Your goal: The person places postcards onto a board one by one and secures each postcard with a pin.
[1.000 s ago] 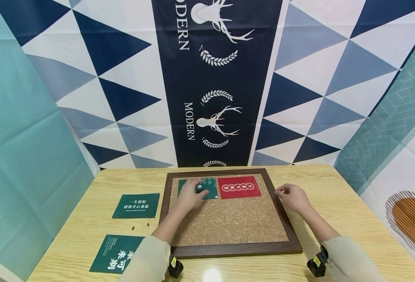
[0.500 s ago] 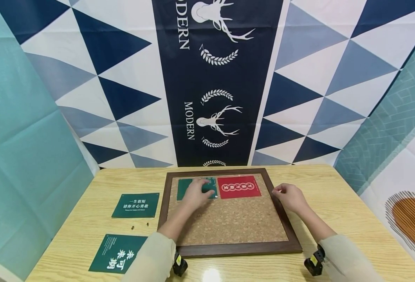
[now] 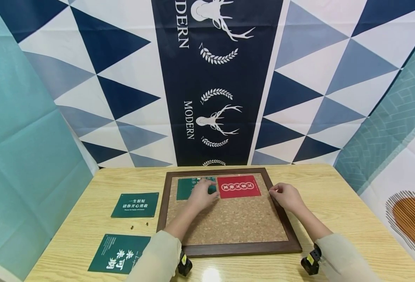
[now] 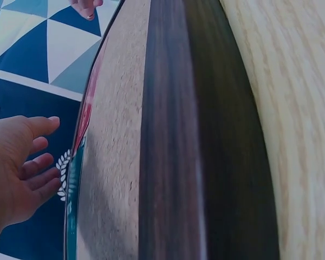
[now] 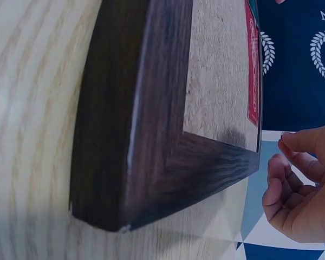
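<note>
In the head view a brown-framed corkboard (image 3: 228, 223) lies on the table. A green card (image 3: 184, 189) and a red card (image 3: 239, 187) lie side by side along its far edge. My left hand (image 3: 201, 194) is over the green card's right part and hides some of its print; its fingers are spread and hold nothing. Above the board's right frame, my right hand (image 3: 287, 194) has thumb and forefinger pinched together. In the right wrist view a tiny dark thumbtack (image 5: 282, 136) shows at those fingertips, mostly hidden; the other fingers are curled.
Left of the board lie another green card (image 3: 135, 205) and, nearer, a larger-looking green card (image 3: 117, 253) partly behind my left sleeve. Between them are two tiny thumbtacks (image 3: 132, 227). A patterned cloth (image 3: 214, 86) hangs behind the wooden table (image 3: 313, 176).
My left hand has slid right across the green card toward the red one. My right hand has moved slightly left, over the frame, still pinching. The cards on the board stay put.
</note>
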`<act>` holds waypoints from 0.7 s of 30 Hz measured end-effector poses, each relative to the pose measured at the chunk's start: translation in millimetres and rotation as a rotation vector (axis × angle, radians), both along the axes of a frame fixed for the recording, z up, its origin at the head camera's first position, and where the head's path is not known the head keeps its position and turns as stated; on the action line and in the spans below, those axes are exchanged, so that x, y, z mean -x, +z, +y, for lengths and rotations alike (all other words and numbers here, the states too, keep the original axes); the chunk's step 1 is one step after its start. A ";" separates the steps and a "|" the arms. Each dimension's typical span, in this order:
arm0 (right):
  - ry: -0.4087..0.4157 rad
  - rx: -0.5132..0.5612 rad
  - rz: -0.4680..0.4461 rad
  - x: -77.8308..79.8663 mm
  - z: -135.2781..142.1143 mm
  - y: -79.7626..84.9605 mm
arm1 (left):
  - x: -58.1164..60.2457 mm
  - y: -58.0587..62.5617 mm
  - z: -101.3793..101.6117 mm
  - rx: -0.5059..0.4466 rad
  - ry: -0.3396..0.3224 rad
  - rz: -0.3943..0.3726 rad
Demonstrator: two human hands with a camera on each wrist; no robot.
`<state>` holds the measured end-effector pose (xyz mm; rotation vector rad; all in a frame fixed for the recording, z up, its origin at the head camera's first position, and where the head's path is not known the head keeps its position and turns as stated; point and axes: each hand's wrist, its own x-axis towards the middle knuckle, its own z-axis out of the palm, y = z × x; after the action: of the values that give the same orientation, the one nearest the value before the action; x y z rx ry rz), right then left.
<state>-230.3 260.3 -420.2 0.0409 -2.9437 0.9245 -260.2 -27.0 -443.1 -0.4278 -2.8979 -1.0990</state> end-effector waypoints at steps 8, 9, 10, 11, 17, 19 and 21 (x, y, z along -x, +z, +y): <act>-0.003 0.000 -0.002 2.6 -2.7 -2.6 | 0.5 -0.3 9.6 0.013 -0.020 -0.012; -0.004 0.000 -0.005 2.6 -3.0 -2.9 | 0.6 -0.4 10.7 0.015 -0.024 -0.007; -0.003 0.002 -0.005 2.8 -3.2 -2.7 | 0.6 -0.5 11.7 0.022 -0.026 -0.002; -0.004 0.000 -0.004 2.9 -3.3 -3.0 | 0.6 -0.5 12.7 0.028 -0.033 0.005; -0.006 0.006 -0.008 3.2 -3.9 -4.2 | 0.2 -1.8 17.7 0.050 -0.062 0.021; -0.005 0.007 -0.006 3.2 -4.0 -4.5 | 0.3 -2.7 19.4 0.059 -0.069 0.029; -0.001 0.009 -0.006 3.2 -4.2 -5.0 | 0.7 -3.9 21.3 0.069 -0.076 0.040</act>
<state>-233.5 256.1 -425.1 0.0367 -2.9448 0.9395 -260.9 -5.7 -446.9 -0.5590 -2.9140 -0.9895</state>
